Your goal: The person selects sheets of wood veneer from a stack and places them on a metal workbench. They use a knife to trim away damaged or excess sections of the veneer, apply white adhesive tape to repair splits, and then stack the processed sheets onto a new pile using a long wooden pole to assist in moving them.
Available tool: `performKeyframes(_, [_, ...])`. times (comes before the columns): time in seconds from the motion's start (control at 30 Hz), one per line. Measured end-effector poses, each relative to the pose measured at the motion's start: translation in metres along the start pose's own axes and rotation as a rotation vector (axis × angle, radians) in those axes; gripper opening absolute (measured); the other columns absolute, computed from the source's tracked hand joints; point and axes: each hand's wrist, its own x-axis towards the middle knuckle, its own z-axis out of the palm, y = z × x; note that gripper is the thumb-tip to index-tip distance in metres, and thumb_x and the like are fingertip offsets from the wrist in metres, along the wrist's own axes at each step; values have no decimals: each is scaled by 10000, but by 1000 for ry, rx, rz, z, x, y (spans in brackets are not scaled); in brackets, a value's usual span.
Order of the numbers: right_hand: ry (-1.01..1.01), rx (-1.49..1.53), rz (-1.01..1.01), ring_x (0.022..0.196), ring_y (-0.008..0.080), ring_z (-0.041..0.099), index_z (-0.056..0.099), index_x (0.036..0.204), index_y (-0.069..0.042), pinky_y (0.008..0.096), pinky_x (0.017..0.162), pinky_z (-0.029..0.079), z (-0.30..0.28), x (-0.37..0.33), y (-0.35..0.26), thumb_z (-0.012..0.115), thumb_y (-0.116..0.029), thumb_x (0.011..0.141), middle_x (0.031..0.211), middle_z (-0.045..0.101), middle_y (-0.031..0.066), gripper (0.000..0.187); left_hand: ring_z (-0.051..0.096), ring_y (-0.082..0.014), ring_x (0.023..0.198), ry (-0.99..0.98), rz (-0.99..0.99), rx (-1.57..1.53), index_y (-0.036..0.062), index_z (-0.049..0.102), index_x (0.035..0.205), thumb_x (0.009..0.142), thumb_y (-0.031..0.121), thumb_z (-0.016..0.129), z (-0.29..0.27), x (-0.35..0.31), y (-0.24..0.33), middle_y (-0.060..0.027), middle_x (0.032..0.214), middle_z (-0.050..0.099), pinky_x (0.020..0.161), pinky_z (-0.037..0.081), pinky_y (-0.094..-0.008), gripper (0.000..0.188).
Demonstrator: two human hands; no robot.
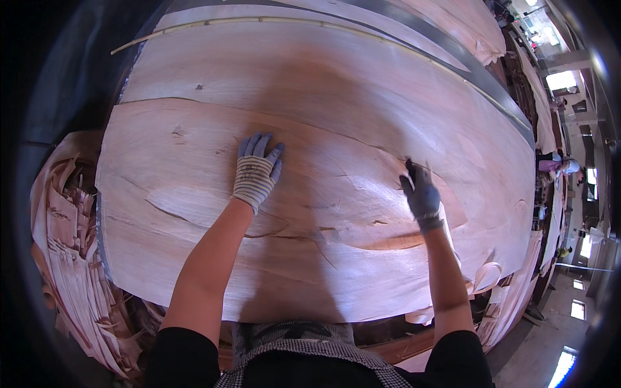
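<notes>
A broad sheet of pale pinkish wood veneer spreads in front of me, with wavy seams, splits and small knots. My left hand, in a striped knit glove with blue-grey fingers, lies flat on it with the fingers stretched forward. To the right, my right hand wears a dark grey glove and is over the veneer near a split. Its fingers are curled, and a small dark thing shows at their tips, too blurred to name. Below it, a long gap in the veneer shows a browner layer.
A thin bamboo-like stick lies along the far edge. Torn veneer strips are heaped at the left, and a curled strip hangs at the near right. Another person is far off at the right, among more veneer stacks.
</notes>
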Motion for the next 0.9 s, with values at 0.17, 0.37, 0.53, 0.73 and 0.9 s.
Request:
performKeyframes(0.17, [-211,-208,97,772,358,604,585,988,-97,458,668,473,2,12,20,587,-174,805,892,622,157,199,412,-353,1179,82,13,-101,72,562,1043,783,155,579,8,5,5,-148,1252,477,1015,294,-485,274])
performKeyframes(0.37, [27,-147,33,579,288,567,600,834,-130,395,502,458,-82,-148,-118,627,-154,782,791,584,95,63,447,-360,1113,219,-51,-142,65,563,940,787,133,574,11,-7,-8,-145,1144,531,978,328,-467,168])
performKeyframes(0.53, [106,11,20,584,253,602,619,832,-148,350,501,479,-118,-232,-200,708,-122,655,781,607,46,201,453,-355,1113,-174,-96,-91,106,635,883,810,231,553,-14,21,6,-135,1131,547,975,282,-546,167])
performKeyframes(0.73, [246,50,-46,604,262,591,606,823,-126,346,494,468,-120,-251,-237,636,22,648,782,594,73,231,429,-342,1208,-495,-138,165,142,610,1118,864,428,441,-59,36,5,-89,1237,523,1004,147,-648,418])
performKeyframes(0.9, [317,-9,14,648,249,591,595,810,-133,355,533,472,-140,-280,-239,639,22,647,788,593,65,229,403,-371,1224,-123,-198,251,151,496,1255,847,423,484,-143,5,16,-90,1311,463,1009,143,-627,490])
